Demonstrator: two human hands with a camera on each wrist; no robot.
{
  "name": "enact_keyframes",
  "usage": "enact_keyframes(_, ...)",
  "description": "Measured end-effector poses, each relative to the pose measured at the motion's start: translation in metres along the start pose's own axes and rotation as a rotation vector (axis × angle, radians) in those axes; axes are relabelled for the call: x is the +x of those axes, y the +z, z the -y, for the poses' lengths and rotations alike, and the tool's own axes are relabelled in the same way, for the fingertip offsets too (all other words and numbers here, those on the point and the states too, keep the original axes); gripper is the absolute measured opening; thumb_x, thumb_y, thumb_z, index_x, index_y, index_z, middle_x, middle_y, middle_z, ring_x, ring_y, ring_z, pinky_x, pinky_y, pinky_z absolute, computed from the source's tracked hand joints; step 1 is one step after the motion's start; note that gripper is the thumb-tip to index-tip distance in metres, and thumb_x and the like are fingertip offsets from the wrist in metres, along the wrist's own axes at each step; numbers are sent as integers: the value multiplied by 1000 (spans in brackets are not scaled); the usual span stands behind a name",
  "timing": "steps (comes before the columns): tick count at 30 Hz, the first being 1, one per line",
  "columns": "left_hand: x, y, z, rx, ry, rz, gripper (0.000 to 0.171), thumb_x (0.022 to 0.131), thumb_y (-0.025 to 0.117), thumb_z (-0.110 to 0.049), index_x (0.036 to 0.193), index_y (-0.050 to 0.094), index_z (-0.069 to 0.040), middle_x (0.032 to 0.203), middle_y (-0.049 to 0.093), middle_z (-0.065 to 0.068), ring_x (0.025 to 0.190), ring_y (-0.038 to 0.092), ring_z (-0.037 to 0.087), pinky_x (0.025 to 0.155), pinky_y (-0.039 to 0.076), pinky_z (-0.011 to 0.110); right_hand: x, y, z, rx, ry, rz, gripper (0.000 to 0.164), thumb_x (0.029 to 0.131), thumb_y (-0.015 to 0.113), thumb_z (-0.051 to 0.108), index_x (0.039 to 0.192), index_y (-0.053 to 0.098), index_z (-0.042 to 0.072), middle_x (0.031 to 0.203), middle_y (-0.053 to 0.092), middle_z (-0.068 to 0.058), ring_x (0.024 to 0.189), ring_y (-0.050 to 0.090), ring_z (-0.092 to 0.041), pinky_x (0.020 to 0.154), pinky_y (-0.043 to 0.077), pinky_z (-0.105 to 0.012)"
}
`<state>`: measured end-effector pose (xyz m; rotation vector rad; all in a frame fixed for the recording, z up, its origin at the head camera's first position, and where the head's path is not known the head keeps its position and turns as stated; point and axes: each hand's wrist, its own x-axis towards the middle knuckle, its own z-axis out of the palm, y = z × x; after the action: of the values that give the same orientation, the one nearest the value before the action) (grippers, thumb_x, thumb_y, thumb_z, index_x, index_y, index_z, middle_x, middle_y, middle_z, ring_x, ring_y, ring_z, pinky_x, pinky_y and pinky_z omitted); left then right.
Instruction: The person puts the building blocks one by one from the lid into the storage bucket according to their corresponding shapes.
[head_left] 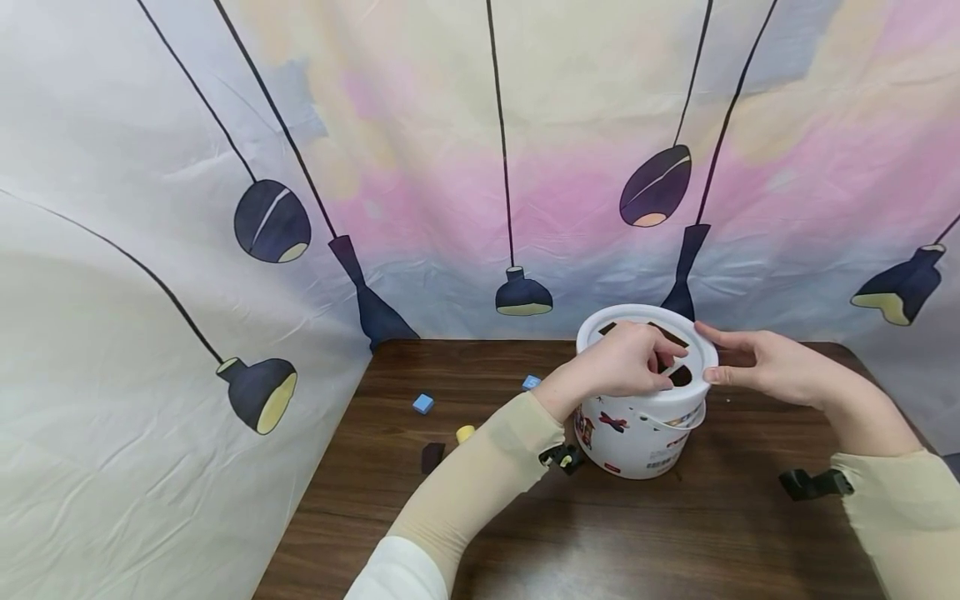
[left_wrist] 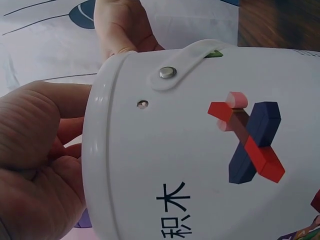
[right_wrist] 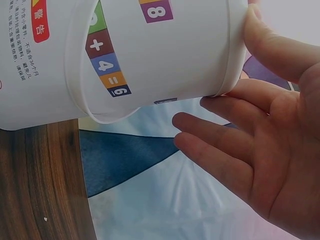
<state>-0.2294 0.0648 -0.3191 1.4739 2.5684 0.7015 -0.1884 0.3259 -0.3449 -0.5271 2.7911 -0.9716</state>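
A white plastic bucket (head_left: 626,442) with printed pictures stands upright on the table, its white lid (head_left: 701,354) pierced by several shaped holes. My left hand (head_left: 626,358) is over the lid with curled fingers, index finger and thumb on either side of a strip between two holes; some fingertips are hidden. In the left wrist view, that hand (left_wrist: 37,160) is against the rim. My right hand (head_left: 772,367) grips the lid's edge from the right, thumb in front. In the right wrist view, the right hand's (right_wrist: 260,125) thumb presses the rim, and two other fingers extend apart from it.
On the brown table (head_left: 360,517), left of the bucket, lie a blue block (head_left: 423,403), another blue block (head_left: 531,382), a yellow block (head_left: 465,433) and a dark block (head_left: 432,457). The bucket's white handle (right_wrist: 77,65) hangs down its side. A lamp-patterned cloth (head_left: 420,167) hangs behind.
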Motion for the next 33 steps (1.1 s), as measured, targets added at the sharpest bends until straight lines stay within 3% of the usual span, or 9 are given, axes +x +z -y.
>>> enact_keyframes(6,-4,-1,2,-33,-12,-4,40,96,83,-14,135,76,-8,87,73,-10,71,62,-4,69,48,11,1,0,1,11,-2,1,83,103,75,30,166,32,0,157,46,-34,137,51,-57,101,50,-70)
enact_keyframes(10,-9,0,5,-66,6,-39,39,96,82,-13,135,76,-9,99,75,-8,77,62,-7,74,49,9,2,1,0,-14,-5,-4,82,102,76,29,165,33,-1,157,46,-34,141,44,-60,102,45,-75)
enact_keyframes(15,-19,0,11,-197,40,-114,32,97,79,-9,129,78,-5,108,75,0,81,64,-8,78,52,10,2,0,0,-27,0,-6,81,102,76,29,165,35,-1,157,45,-34,143,41,-60,102,43,-76)
enact_keyframes(19,-27,0,17,-298,31,-187,29,97,80,-6,126,78,-4,108,77,3,83,66,-7,80,54,12,1,-1,-1,-28,-8,-13,81,103,76,30,165,35,-1,156,47,-34,142,43,-59,102,44,-76)
enact_keyframes(26,-52,-3,33,-366,104,-363,25,97,80,-5,121,80,-4,111,79,7,87,69,-2,82,58,19,0,1,-1,-11,3,-20,83,102,77,32,166,34,2,156,46,-35,142,41,-61,102,43,-77)
enact_keyframes(33,-89,-7,66,-373,121,-485,22,97,79,-6,120,80,-2,110,77,6,92,70,3,82,61,28,0,2,-1,-12,1,-25,83,102,77,32,167,34,3,156,47,-34,142,42,-60,102,43,-77)
